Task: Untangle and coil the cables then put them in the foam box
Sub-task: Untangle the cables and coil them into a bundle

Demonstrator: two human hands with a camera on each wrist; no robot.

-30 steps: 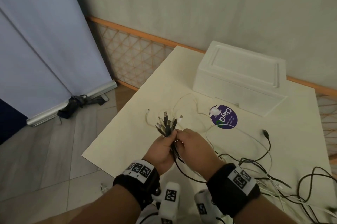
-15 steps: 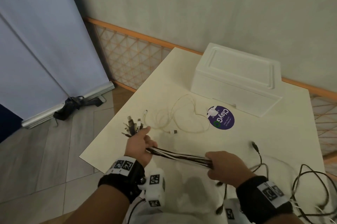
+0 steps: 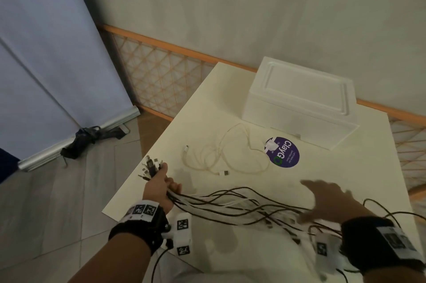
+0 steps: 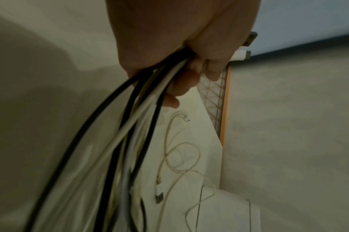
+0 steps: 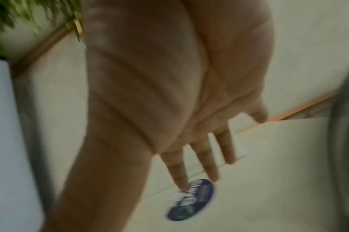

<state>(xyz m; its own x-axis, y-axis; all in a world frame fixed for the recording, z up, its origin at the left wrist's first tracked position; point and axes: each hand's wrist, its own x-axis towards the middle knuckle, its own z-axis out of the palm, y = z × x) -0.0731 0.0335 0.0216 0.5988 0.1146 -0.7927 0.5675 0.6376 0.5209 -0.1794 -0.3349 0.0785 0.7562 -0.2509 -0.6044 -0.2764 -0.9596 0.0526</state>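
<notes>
Nearest the camera, at the front edge of the tabletop [image 3: 207,98], the left hand [image 3: 161,187] has its fingers [image 4: 189,83] curled tight round a bundle of cables [image 3: 230,202] — black and white strands together. Their plugs [image 3: 151,166] fan out past the knuckles, too small and dark in the head view to tell apart, and in the left wrist view the palm hides all but two of them. From the fist the strands spread rightward over the tabletop and run under the right hand [image 3: 327,199]. That hand is smeared by motion blur; its fingers [image 5: 207,158] are straight and slightly apart, holding nothing, and whether they touch the strands below cannot be told. Further right the cables pass behind the black wrist band [image 3: 378,241] and out of frame.

Beyond the hands a loose white cable [image 3: 226,156] lies by itself in slack loops, apart from the bundle. Just past its far end sits a round purple sticker [image 3: 283,153], its small print unreadable. Behind that, near the tabletop's far edge, stands the foam box [image 3: 299,102] with its lid on — its inside hidden.
</notes>
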